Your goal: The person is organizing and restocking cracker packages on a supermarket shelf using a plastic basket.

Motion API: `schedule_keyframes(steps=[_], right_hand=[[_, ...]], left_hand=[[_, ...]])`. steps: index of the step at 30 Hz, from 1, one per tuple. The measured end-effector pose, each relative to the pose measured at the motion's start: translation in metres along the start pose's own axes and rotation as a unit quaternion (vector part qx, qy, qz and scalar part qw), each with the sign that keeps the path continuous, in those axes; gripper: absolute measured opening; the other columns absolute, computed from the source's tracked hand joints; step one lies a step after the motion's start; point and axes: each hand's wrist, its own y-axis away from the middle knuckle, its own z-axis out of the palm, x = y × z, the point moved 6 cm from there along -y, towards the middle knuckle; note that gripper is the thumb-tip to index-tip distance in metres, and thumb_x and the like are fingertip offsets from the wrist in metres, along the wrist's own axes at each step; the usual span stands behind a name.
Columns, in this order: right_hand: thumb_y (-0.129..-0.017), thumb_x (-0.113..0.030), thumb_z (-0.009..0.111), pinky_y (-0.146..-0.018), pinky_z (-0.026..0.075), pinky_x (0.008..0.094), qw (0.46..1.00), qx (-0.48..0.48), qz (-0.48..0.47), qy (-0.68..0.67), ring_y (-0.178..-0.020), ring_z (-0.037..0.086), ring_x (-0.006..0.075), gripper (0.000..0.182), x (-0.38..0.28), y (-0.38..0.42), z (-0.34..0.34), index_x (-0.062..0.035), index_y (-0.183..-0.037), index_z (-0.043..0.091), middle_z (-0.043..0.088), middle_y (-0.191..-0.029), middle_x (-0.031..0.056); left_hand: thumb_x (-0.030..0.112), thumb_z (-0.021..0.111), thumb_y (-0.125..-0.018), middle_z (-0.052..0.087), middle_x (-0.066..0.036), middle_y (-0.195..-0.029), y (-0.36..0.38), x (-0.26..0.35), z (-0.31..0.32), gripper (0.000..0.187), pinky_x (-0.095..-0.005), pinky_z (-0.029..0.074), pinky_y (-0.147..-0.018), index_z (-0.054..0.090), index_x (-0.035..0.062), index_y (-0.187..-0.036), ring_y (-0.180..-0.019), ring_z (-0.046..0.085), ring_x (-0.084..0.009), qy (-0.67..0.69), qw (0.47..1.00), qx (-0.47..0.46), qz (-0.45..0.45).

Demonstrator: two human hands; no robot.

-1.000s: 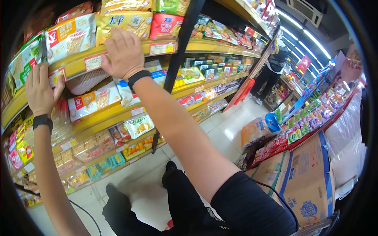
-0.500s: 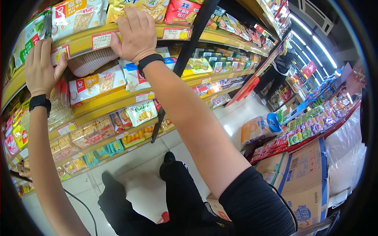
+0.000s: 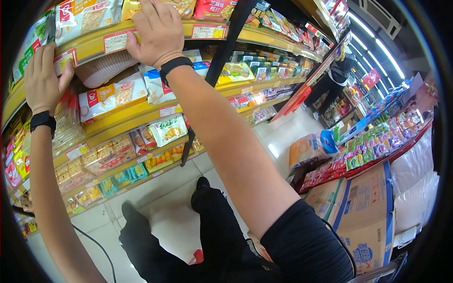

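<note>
My left hand [image 3: 46,87] rests over the yellow shelf edge [image 3: 89,47], fingers stretched upward and thumb apart beside a price tag [image 3: 65,60]. Just above it stand a green-and-white packet [image 3: 29,49] and a white packet of crackers [image 3: 89,18]. My right hand [image 3: 159,40] lies across the same edge further right, its fingers extended onto a yellow cracker packet [image 3: 183,6] and partly covering it. Its thumb is spread next to another price label [image 3: 114,42]. Neither hand appears to be lifting anything. A red packet [image 3: 214,9] sits right of my right hand.
Lower shelves hold a pale woven basket [image 3: 101,71], a white-and-orange cracker packet [image 3: 113,96] and other snacks. A black post [image 3: 231,42] divides the shelving. Cardboard boxes [image 3: 363,207] and a large orange-and-blue bag [image 3: 314,148] stand right. Another person [image 3: 332,78] stands farther off.
The view has shifted slightly, so the shelf and both hands sit a little further left and higher. Both hands stay on the shelf edge; the packets look unmoved.
</note>
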Motion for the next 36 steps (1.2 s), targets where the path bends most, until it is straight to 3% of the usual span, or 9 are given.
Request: schedule_keyframes(steps=[34,36], right_hand=[[-0.077,-0.038,0.066,-0.114,0.037,0.0517,0.999,0.001,0.028,0.024,-0.129,0.055,0.0333,0.038,-0.001,0.009,0.004,-0.0099,-0.103,0.065,0.062,-0.139,0.0166],[-0.086,-0.046,0.064,-0.113,0.039,0.053,0.995,-0.087,0.048,0.01,-0.137,0.05,0.0398,0.062,0.0,0.016,0.014,-0.003,-0.131,0.063,0.053,-0.152,0.0191]], left_hand=[[0.04,0.068,-0.092,0.066,-0.01,-0.114,-0.001,-0.003,0.001,0.046,-0.0411,0.051,-0.091,0.063,0.0074,-0.123,-0.105,0.065,-0.0316,-0.021,1.0,0.003,0.012],[0.04,0.068,-0.092,0.066,-0.011,-0.115,-0.001,-0.003,0.002,0.046,-0.0415,0.051,-0.092,0.063,0.0078,-0.124,-0.106,0.065,-0.0317,-0.018,1.0,-0.003,0.004]])
